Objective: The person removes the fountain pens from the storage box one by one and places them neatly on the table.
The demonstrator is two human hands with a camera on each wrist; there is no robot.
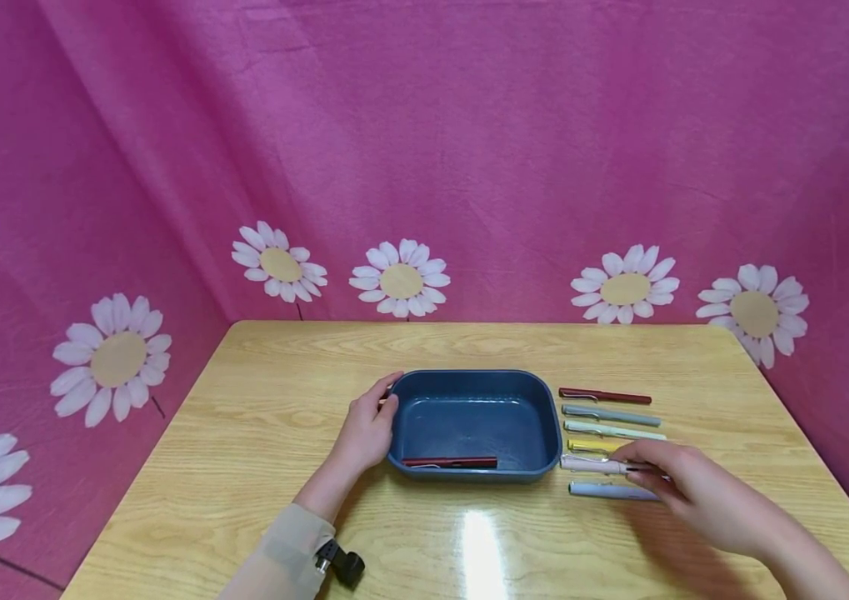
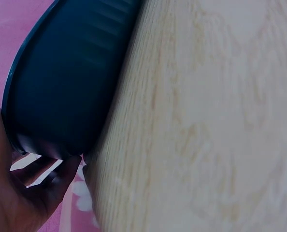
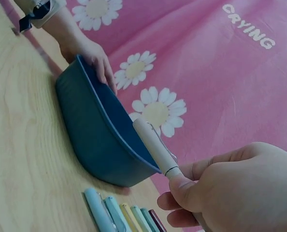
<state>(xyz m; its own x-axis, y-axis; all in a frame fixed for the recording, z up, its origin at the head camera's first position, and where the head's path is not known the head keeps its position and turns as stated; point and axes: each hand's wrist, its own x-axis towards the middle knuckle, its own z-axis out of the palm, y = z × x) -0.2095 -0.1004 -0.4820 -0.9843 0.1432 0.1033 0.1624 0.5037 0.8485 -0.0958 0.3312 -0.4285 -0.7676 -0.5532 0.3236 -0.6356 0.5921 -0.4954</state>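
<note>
My left hand (image 1: 366, 429) grips the left side of a dark blue plastic bin (image 1: 472, 477), thumb at the rim and fingers along its outer wall in the left wrist view. One dark red pen (image 1: 450, 462) lies inside, along the near wall. With thumb and fingers, my right hand (image 1: 701, 492) pinches a pale pinkish-white pen (image 3: 155, 147), its clip end pointing at the bin. That pen is raised over the row of pens right of the bin. In the row are a dark red pen (image 1: 604, 396), a yellow pen (image 1: 591, 446) and a light blue pen (image 1: 611, 492).
A blue-grey pen (image 1: 611, 415) and a mint green pen (image 1: 614, 431) also lie in the row. The wooden table (image 1: 244, 467) ends at a pink curtain (image 1: 469, 150) with daisies, behind and on both sides. A black wrist device (image 1: 342, 564) sits on my left sleeve.
</note>
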